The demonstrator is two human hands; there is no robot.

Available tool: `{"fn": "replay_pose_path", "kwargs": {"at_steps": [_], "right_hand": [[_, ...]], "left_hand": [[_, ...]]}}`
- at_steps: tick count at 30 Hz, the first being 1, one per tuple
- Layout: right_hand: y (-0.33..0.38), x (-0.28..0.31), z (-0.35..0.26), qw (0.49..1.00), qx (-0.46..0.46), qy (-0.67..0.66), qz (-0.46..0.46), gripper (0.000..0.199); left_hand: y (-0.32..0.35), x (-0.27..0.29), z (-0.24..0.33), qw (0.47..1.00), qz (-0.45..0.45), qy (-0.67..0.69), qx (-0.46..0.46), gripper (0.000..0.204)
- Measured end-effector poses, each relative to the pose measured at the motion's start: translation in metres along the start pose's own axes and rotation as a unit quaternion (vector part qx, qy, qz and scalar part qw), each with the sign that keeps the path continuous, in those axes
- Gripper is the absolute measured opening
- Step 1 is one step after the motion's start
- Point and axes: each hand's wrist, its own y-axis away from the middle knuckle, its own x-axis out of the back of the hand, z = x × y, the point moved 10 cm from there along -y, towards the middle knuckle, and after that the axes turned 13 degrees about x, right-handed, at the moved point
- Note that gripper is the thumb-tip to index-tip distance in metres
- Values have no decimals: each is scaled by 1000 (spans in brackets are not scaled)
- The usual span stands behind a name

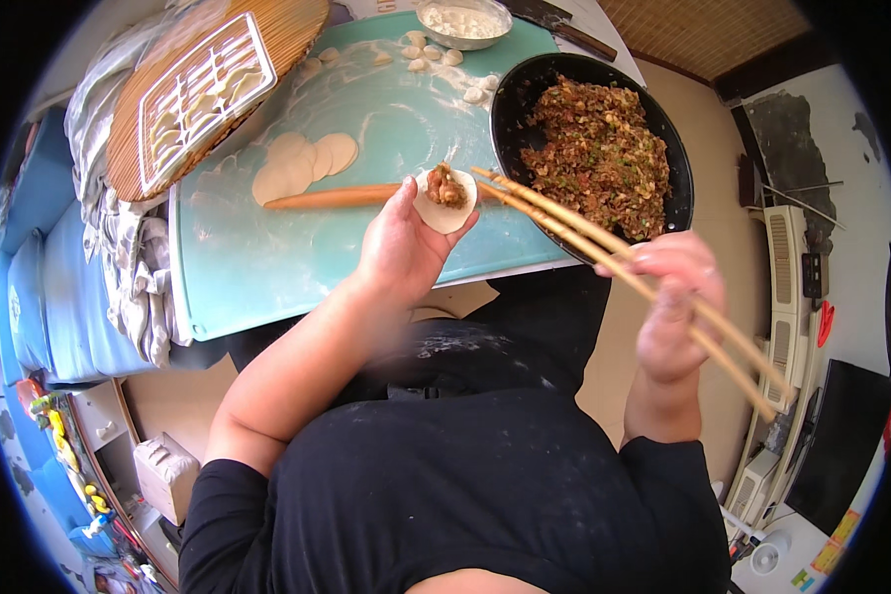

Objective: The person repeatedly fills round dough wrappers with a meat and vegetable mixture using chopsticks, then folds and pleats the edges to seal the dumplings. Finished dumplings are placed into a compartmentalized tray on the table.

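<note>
My left hand (pixel 406 243) holds a round dumpling wrapper (pixel 436 219) in its fingers, above the mat. A lump of brown meat filling (pixel 447 186) lies on the wrapper. In my right hand (pixel 675 302) is a pair of long wooden chopsticks (pixel 594 238), their tips just right of the wrapper. A black pan (pixel 506 148) stands to the right, heaped with chopped filling (pixel 599 158) flecked with green. Behind my left hand a wooden rolling pin (pixel 332 196) lies on the mat, partly hidden by the hand. Several flat wrappers (pixel 289 170) overlap beside the pin's left end.
The floured green mat (pixel 238 282) covers the table. Small dough pieces (pixel 418 51) lie near its far edge, by a metal bowl of flour (pixel 463 22). A knife (pixel 579 38) rests behind the pan. At the far left, a round woven tray (pixel 124 148) carries a white rack (pixel 208 104) of dumplings.
</note>
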Motion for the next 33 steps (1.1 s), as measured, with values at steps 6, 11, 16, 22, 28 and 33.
{"fn": "replay_pose_path", "kwargs": {"at_steps": [6,11,16,22,28,33], "right_hand": [[19,-2,9,998,-1,-39,56,32],[41,-5,36,966,-115,-170,157,33],[66,10,72,896,-219,-248,297,32],[74,-2,75,896,-242,-263,264,33],[72,-7,78,904,-271,-246,222,34],[70,8,90,873,-256,-321,264,32]], "left_hand": [[16,-11,-5,999,-33,19,22,40],[29,-16,-1,998,-49,22,19,40],[34,-18,-1,998,-55,3,28,43],[37,-16,0,998,-51,-17,17,43],[40,-14,0,999,-35,-1,28,44],[43,-23,-5,995,-78,-24,59,46]]}}
